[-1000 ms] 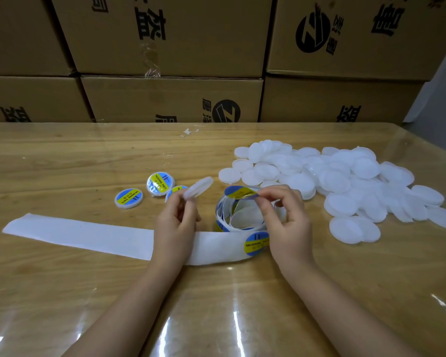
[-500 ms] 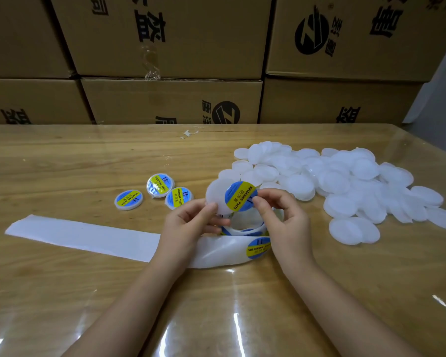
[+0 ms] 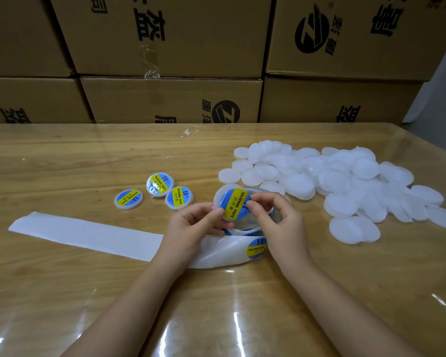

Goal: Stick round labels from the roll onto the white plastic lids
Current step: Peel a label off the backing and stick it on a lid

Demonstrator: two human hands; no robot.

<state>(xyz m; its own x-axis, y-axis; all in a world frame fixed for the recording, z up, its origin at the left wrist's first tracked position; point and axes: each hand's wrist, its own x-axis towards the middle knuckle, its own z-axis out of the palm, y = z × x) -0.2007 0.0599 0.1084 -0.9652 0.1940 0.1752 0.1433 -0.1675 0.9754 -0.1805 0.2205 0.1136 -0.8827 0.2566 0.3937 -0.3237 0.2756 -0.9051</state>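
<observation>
While left hand [image 3: 188,228] pinches lid [image 3: 217,200] and right hand [image 3: 278,222] pinches label [image 3: 233,204] onto it, uneven pressing could crease it off-centre.

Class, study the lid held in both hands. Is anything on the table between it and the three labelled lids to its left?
Nothing visible. Only bare table separates the held lid from the nearest labelled lid; the backing strip runs nearer the person, and the unlabelled pile lies to its right.
</observation>
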